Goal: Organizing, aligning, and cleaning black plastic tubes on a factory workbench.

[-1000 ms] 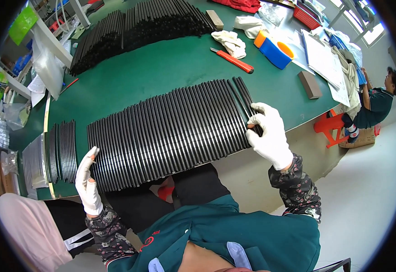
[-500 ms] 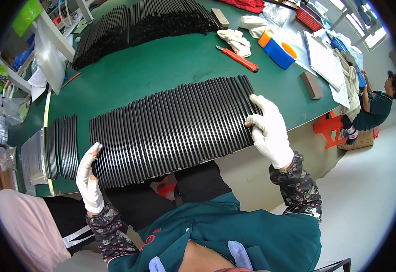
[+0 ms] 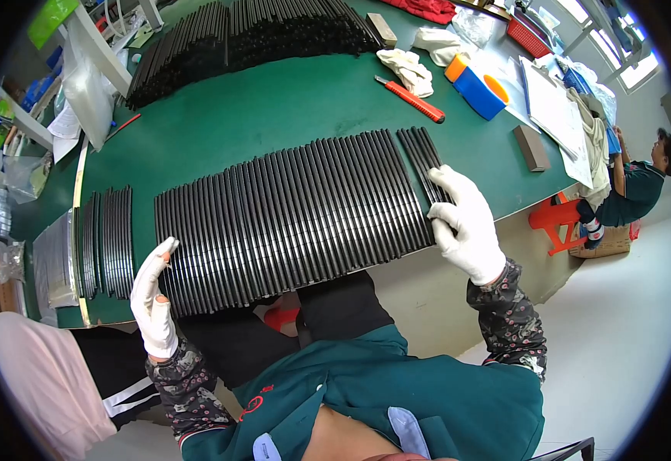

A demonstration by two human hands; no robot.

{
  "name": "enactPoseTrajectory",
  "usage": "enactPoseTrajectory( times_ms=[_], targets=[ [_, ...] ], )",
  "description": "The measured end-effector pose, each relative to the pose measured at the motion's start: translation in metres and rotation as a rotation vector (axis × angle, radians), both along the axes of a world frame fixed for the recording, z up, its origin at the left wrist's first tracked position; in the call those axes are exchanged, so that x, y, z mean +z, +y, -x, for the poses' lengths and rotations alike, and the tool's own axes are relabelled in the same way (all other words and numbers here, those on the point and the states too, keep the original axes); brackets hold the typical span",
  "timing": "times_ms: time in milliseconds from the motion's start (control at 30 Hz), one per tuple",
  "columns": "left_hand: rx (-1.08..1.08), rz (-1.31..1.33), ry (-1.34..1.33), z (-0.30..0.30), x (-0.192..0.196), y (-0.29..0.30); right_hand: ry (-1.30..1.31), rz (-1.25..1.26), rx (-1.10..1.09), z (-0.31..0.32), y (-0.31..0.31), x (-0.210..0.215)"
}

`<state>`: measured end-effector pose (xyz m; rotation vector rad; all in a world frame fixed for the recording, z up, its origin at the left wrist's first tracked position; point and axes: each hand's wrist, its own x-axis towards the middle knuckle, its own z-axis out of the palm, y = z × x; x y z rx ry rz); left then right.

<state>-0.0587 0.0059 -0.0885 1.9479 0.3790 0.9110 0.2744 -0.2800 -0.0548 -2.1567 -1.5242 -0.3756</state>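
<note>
A long row of thin glossy black rods (image 3: 297,215) lies side by side along the near edge of the green table. At its right end a narrow gap sets a few rods (image 3: 418,154) apart from the rest. My right hand (image 3: 466,227), in a white glove with bare-looking fingertips hidden, has its curled fingers on these separated rods. My left hand (image 3: 153,300), also gloved in white, rests its stretched fingertips against the row's left end. Its thumb stands away from the fingers. Farther left lies a smaller group of black rods (image 3: 116,242).
A big pile of black rods (image 3: 274,34) covers the table's far side. Beyond the row lie a red utility knife (image 3: 411,100), a white glove (image 3: 408,71), a blue-and-orange tape dispenser (image 3: 478,91) and a brown block (image 3: 531,148). A co-worker (image 3: 643,188) sits at right.
The gap near the row's right end now sets off more rods than before. My right hand has shifted slightly right with its fingers more curled; my left hand stays at the left end.
</note>
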Motion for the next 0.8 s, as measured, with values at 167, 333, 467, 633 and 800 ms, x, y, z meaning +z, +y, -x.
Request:
enactPoseTrajectory(
  times_ms=[167, 333, 467, 633, 800],
  targets=[
    [0.0, -0.014, 0.007, 0.001, -0.001, 0.001, 0.104, 0.001, -0.053, 0.007, 0.007, 0.001],
    [0.002, -0.004, 0.02, 0.002, -0.002, 0.003, 0.196, -0.017, -0.115, 0.012, 0.016, 0.004],
    [0.005, -0.004, 0.002, 0.001, -0.002, 0.003, 0.112, 0.0, -0.03, 0.007, 0.016, -0.001],
    [-0.006, -0.008, 0.003, 0.001, -0.002, 0.003, 0.093, -0.009, -0.03, 0.017, 0.019, 0.006],
    [-0.006, 0.01, 0.008, 0.002, -0.002, 0.003, 0.168, 0.008, -0.083, 0.02, 0.023, 0.003]
  ],
)
